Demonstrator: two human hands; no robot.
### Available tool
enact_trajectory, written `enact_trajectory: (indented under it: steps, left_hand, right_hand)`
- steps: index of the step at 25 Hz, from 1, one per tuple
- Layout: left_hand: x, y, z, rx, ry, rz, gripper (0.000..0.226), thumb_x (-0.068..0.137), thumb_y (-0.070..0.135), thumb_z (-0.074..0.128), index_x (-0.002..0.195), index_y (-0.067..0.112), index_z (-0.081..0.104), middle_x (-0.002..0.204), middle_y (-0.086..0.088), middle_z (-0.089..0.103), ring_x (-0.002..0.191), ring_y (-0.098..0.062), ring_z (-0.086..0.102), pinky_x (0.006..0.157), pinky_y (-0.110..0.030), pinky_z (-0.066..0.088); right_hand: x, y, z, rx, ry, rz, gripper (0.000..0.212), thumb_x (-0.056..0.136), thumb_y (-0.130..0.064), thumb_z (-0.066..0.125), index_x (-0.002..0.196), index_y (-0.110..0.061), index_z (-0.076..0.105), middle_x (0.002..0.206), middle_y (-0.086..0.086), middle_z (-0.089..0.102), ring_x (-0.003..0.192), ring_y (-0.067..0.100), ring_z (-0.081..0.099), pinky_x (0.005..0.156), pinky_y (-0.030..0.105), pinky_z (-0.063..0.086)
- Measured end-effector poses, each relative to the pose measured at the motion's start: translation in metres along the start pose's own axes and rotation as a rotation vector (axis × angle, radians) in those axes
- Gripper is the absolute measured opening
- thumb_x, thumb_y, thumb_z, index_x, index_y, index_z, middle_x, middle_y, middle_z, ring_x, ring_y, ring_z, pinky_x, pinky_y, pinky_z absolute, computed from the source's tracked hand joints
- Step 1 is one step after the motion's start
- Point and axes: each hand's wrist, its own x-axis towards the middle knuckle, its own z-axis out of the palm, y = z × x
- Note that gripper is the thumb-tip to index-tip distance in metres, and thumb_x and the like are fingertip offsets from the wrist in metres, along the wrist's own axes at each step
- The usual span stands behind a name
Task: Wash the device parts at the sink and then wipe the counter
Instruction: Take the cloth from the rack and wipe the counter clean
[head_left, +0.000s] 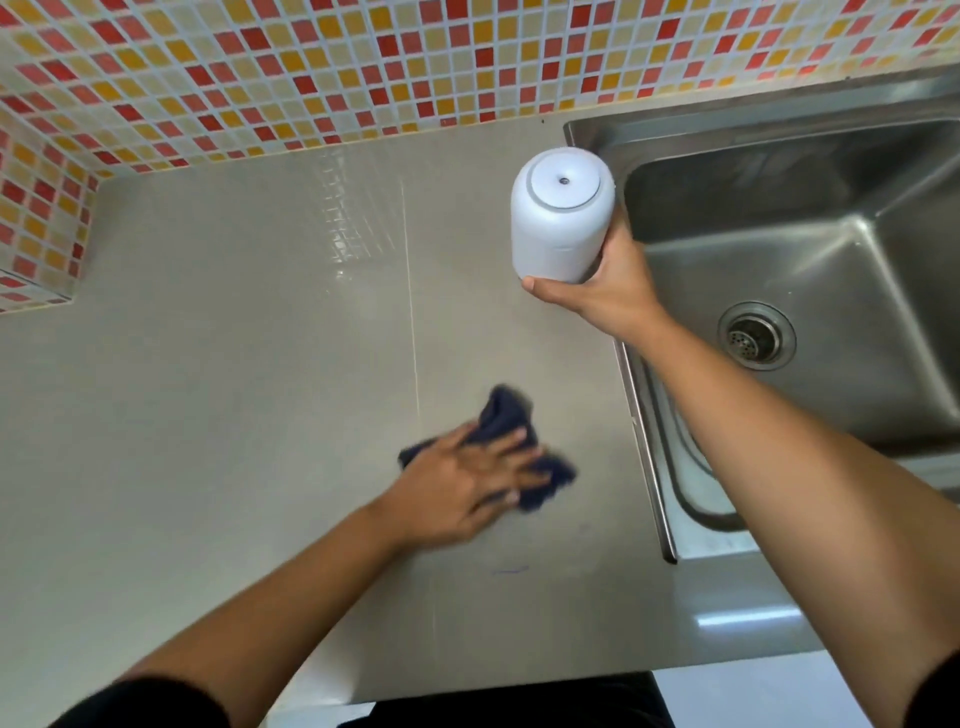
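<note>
A white cylindrical device (558, 218) with a round top and a small centre hole is held upright above the counter, just left of the sink's rim. My right hand (608, 286) grips it around its lower part. A dark blue cloth (506, 410) lies on the beige counter (234, 338). My left hand (478, 478) presses flat on the cloth with fingers spread; the hand and cloth are motion-blurred.
A stainless steel sink (810, 260) with a drain strainer (756, 335) sits at the right. A red, orange and cream mosaic tile wall (311, 67) borders the counter at the back and left. The counter's front edge runs along the bottom.
</note>
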Motion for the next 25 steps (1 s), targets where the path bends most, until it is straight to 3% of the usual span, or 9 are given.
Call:
enact_trajectory:
  steps: [3,6,9,14,16,18,20,22,25]
  left_hand:
    - [-0.082,-0.021,-0.022,-0.024,-0.065,-0.03,0.037,0.1,0.038,0.033,0.128,0.03,0.056,0.141,0.01,0.048,0.139,-0.003,0.03,0.116,-0.029,0.015]
    - [-0.087,-0.08,-0.047,-0.025,0.072,-0.345,0.046,0.099,0.047,0.025,0.128,0.027,0.055,0.14,0.004,0.05,0.139,0.003,0.024,0.112,-0.022,0.017]
    - [-0.048,-0.093,-0.042,-0.019,0.214,-0.571,0.057,0.095,0.057,0.016,0.132,0.03,0.052,0.141,0.014,0.041,0.139,0.001,0.022,0.107,-0.033,0.022]
    - [-0.097,-0.017,-0.011,0.014,0.03,-0.353,0.046,0.1,0.045,0.023,0.134,0.031,0.049,0.146,0.013,0.038,0.142,-0.004,0.021,0.113,-0.028,0.01]
    - [-0.156,-0.006,-0.012,0.089,-0.012,-0.307,0.043,0.099,0.046,0.027,0.136,0.035,0.045,0.145,0.008,0.043,0.142,-0.006,0.023,0.113,-0.041,0.013]
    - [-0.202,-0.025,-0.025,0.229,-0.041,-0.465,0.046,0.097,0.054,0.022,0.141,0.045,0.03,0.147,0.001,0.041,0.144,-0.004,0.013,0.105,-0.057,0.016]
    - [-0.214,-0.058,-0.041,0.28,-0.027,-0.785,0.053,0.092,0.061,0.016,0.142,0.047,0.026,0.153,0.002,0.03,0.144,-0.003,0.003,0.102,-0.066,0.011]
    - [-0.186,-0.083,-0.051,0.221,0.037,-0.987,0.062,0.087,0.062,0.013,0.144,0.041,0.027,0.156,0.008,0.019,0.146,-0.011,0.004,0.108,-0.062,0.003]
    - [-0.103,-0.067,-0.038,0.108,0.139,-0.919,0.073,0.084,0.058,0.009,0.149,0.027,0.019,0.156,0.0,0.023,0.146,-0.018,0.01,0.115,-0.046,0.007]
  right_hand:
    - [0.004,0.0,0.027,0.009,-0.079,0.029,0.094,0.049,-0.038,0.088,0.128,-0.025,0.039,0.121,-0.012,0.057,0.111,0.007,0.055,0.096,0.036,0.048]
    - [0.002,0.002,0.048,-0.005,-0.129,0.04,0.09,0.05,-0.036,0.088,0.125,-0.03,0.039,0.116,-0.018,0.056,0.108,0.004,0.056,0.093,0.033,0.049]
    - [-0.002,0.004,0.06,0.011,-0.134,0.034,0.089,0.051,-0.031,0.089,0.125,-0.028,0.04,0.116,-0.017,0.055,0.108,0.005,0.055,0.093,0.031,0.048]
    - [-0.001,0.003,0.059,-0.072,-0.206,0.067,0.114,0.048,-0.042,0.088,0.14,-0.018,0.025,0.138,-0.006,0.045,0.126,0.01,0.044,0.106,0.037,0.039]
    - [-0.009,0.0,0.049,-0.224,-0.249,0.087,0.128,0.053,-0.052,0.083,0.147,-0.014,0.006,0.153,0.002,0.024,0.14,0.015,0.024,0.116,0.037,0.022]
    - [-0.04,0.0,0.032,-0.509,-0.251,0.078,0.109,0.073,-0.055,0.068,0.148,-0.01,0.005,0.157,0.008,0.009,0.144,0.019,0.007,0.118,0.036,0.009]
    - [-0.095,0.003,0.011,-0.69,-0.225,0.012,0.084,0.087,-0.061,0.042,0.148,-0.011,0.011,0.158,0.006,0.005,0.145,0.018,-0.002,0.117,0.039,0.001]
    - [-0.159,0.011,-0.011,-0.764,-0.268,0.044,0.079,0.088,-0.065,0.02,0.149,-0.016,0.01,0.158,0.0,0.001,0.143,0.013,-0.008,0.115,0.037,-0.003]
    - [-0.229,0.028,-0.039,-0.93,-0.315,0.069,0.084,0.086,-0.069,0.004,0.149,-0.014,0.012,0.157,0.0,0.004,0.143,0.015,-0.002,0.114,0.04,0.003]
